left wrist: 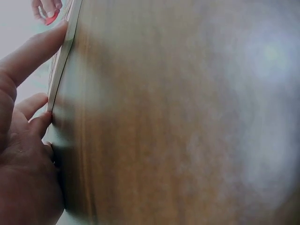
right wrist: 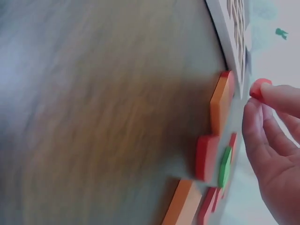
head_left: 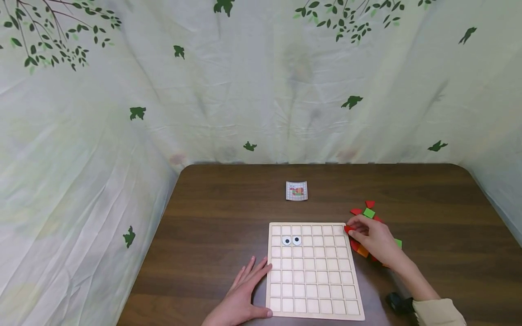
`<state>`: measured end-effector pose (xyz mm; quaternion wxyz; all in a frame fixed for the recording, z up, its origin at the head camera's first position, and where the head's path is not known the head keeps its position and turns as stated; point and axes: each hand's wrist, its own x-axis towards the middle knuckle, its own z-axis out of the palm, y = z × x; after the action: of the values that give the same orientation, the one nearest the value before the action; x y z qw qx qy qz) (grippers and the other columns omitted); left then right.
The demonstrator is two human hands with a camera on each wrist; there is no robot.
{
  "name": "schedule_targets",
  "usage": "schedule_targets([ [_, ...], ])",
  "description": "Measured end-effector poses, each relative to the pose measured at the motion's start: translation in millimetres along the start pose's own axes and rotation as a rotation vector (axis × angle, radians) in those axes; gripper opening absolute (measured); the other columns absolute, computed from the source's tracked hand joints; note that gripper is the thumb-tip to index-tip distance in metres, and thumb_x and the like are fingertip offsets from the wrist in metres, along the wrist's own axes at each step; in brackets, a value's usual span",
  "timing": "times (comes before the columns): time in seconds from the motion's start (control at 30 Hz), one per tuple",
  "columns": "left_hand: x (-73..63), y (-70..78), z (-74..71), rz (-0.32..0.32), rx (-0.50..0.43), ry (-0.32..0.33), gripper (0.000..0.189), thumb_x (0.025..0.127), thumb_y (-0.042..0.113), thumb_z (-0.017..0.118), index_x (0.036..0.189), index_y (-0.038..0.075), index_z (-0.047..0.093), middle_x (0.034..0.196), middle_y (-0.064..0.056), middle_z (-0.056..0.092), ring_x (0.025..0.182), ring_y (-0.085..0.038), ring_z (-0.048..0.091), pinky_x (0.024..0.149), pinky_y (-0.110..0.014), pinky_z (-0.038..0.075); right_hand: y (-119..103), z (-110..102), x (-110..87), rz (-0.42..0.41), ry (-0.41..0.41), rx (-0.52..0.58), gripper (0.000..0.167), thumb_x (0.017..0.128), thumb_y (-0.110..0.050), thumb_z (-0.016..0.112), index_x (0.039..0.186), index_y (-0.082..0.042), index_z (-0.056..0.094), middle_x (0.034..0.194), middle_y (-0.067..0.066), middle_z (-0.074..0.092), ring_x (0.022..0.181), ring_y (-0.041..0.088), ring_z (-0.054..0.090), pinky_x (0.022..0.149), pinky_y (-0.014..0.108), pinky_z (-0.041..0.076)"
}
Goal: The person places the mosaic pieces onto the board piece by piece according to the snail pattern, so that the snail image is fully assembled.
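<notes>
A small red piece (head_left: 348, 229) with a rounded side is pinched between the thumb and fingers of my right hand (head_left: 377, 240), at the upper right edge of the pale gridded board (head_left: 309, 277). In the right wrist view, the red piece (right wrist: 259, 87) is held up above the loose pieces. My left hand (head_left: 244, 296) rests at the board's lower left edge, fingers extended and thumb spread, fingertips against the rim. Two white eye pieces, one (head_left: 287, 241) beside the other (head_left: 297, 240), sit in neighbouring cells of the second row.
Loose pieces lie right of the board, partly under my right hand: a green square (head_left: 369, 213), an orange piece (head_left: 362, 251) and several red ones. A small picture card (head_left: 296, 191) lies behind the board on the brown table (head_left: 212, 203). A white curtain (head_left: 261, 90) hangs beyond.
</notes>
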<state>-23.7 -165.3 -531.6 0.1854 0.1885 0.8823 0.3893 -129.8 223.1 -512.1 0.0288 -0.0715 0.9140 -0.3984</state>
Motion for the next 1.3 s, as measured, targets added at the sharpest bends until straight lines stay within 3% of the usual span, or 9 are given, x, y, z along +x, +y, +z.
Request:
schedule_targets([
  [0.37,-1.0,-4.1,1.3,0.037,0.015,0.011,0.098,0.069,0.040,0.086,0.153,0.026,0.036,0.162,0.006,0.022,0.150,-0.030,0.003,0.112,-0.057,0.004,-25.7,19.6,4.6,-0.090,-0.095,0.109,0.032,0.089,-0.004,0.070,0.119,-0.014,0.067,0.098,-0.002,0.064,0.081,0.016,0.060,0.071,0.027,0.053],
  [0.73,0.0,-5.3,3.1,0.038,0.011,0.020,0.099,0.068,0.037,0.086,0.153,0.026,0.036,0.162,0.006,0.021,0.150,-0.029,0.002,0.113,-0.049,0.001,-47.8,44.5,8.2,-0.092,-0.145,0.162,0.022,0.087,-0.007,0.073,0.108,-0.015,0.071,0.092,-0.007,0.066,0.081,0.015,0.060,0.072,0.027,0.053],
  [0.93,-0.8,-5.1,2.8,0.041,0.017,0.024,0.098,0.069,0.039,0.086,0.152,0.026,0.036,0.162,0.006,0.022,0.150,-0.030,0.004,0.112,-0.054,0.004,-55.7,56.6,10.6,-0.153,-0.178,0.139,0.023,0.085,-0.006,0.075,0.105,-0.015,0.072,0.091,-0.008,0.065,0.081,0.013,0.060,0.072,0.026,0.054],
  [1.3,-0.7,-3.6,2.0,0.033,0.030,0.027,0.097,0.069,0.038,0.085,0.152,0.025,0.037,0.161,0.006,0.023,0.150,-0.029,0.005,0.113,-0.053,0.004,-71.4,75.3,14.1,-0.159,-0.263,0.177,0.017,0.087,-0.005,0.072,0.099,-0.017,0.072,0.088,-0.011,0.066,0.080,0.009,0.062,0.075,0.026,0.054],
])
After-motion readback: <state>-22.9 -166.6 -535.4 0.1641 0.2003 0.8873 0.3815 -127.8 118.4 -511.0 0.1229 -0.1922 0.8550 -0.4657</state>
